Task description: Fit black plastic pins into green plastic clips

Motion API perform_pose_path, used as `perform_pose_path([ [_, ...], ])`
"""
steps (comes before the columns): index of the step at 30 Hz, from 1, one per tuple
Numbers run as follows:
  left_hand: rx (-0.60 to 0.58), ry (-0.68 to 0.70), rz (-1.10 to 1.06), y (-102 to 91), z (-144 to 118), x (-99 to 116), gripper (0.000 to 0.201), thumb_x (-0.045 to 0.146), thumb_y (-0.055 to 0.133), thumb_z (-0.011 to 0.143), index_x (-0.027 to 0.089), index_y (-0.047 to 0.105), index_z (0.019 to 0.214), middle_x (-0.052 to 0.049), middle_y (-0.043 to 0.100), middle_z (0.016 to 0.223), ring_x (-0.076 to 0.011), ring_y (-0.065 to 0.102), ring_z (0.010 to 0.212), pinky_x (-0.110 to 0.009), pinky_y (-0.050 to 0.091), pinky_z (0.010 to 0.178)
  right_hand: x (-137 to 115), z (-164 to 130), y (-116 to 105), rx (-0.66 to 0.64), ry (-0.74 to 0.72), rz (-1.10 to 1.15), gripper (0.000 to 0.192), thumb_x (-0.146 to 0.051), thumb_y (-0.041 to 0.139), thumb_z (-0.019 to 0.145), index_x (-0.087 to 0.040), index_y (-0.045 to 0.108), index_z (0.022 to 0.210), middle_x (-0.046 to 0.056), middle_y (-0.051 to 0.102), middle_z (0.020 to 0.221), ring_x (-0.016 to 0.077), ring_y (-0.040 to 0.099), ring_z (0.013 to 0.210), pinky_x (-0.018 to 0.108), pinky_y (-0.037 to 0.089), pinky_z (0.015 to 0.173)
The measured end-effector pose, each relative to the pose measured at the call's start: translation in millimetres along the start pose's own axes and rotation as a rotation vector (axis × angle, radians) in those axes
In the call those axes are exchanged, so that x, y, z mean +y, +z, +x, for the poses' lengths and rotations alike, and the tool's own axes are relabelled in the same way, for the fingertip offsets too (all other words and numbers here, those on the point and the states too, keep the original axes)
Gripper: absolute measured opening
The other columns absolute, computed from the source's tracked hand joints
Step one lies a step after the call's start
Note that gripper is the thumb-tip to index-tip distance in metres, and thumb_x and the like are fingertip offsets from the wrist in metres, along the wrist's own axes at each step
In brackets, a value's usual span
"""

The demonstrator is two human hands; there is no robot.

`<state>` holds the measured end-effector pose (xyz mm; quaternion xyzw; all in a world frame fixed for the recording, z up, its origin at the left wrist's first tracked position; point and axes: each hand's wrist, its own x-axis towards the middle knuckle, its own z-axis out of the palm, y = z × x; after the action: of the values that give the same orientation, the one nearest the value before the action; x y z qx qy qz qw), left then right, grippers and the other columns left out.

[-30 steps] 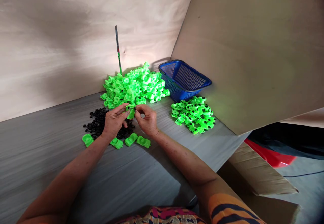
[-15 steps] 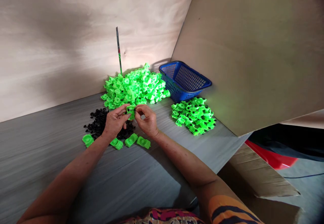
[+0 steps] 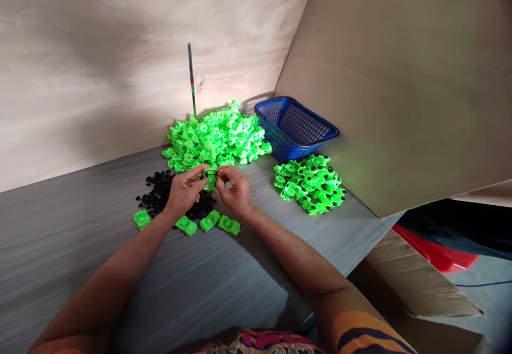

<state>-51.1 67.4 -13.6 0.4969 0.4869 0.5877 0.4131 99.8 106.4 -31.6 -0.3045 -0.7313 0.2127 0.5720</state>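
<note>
Grey table (image 3: 72, 247), hands (fingertips meeting) pinching green piece (image 3: 209, 178)

Two hands, left hand (image 3: 183, 193) and right hand (image 3: 237, 191), sharing one green car body (image 3: 209, 178). Four loose green bodies (image 3: 187, 225) lined up on the worktop (image 3: 80, 247). Two green piles (image 3: 216, 138), one black pile (image 3: 160, 196), one blue basket (image 3: 296, 126), one upright stick (image 3: 192, 79).
</note>
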Motion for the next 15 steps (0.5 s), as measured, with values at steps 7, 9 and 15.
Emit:
perform_pose_path([
  [7,0.026,0.072,0.018,3.3,0.5,-3.9,0.037,0.037,0.081,0.069,0.018,0.081,0.101,-0.001,0.075,0.076,-0.0038,0.042,0.034,-0.018,0.033,0.033,0.8,-0.9,1.3,-0.003,-0.008,-0.059,0.014,-0.016,0.051,0.088,-0.023,0.052,0.075,0.003,0.065,0.083,0.0143,0.059,0.074,0.028,0.051,0.069],
  [9,0.037,0.077,0.017,4.5,0.2,-4.3,0.037,0.039,0.08,0.07,0.018,0.081,0.1,0.0,0.072,0.071,-0.0041,0.043,0.034,-0.018,0.033,0.033,1.4,-1.1,1.6,-0.002,-0.028,-0.075,0.015,-0.016,0.05,0.089,-0.024,0.051,0.075,0.003,0.065,0.083,0.014,0.058,0.073,0.028,0.05,0.069],
  [15,0.09,0.073,0.027,6.7,-1.3,-2.2,0.036,0.045,0.081,0.071,0.018,0.081,0.095,0.004,0.06,0.056,-0.006,0.042,0.034,-0.019,0.03,0.034,2.7,-2.8,3.2,-0.011,-0.021,-0.054,0.014,-0.015,0.051,0.087,-0.023,0.053,0.076,0.003,0.063,0.082,0.015,0.058,0.073,0.029,0.051,0.07],
])
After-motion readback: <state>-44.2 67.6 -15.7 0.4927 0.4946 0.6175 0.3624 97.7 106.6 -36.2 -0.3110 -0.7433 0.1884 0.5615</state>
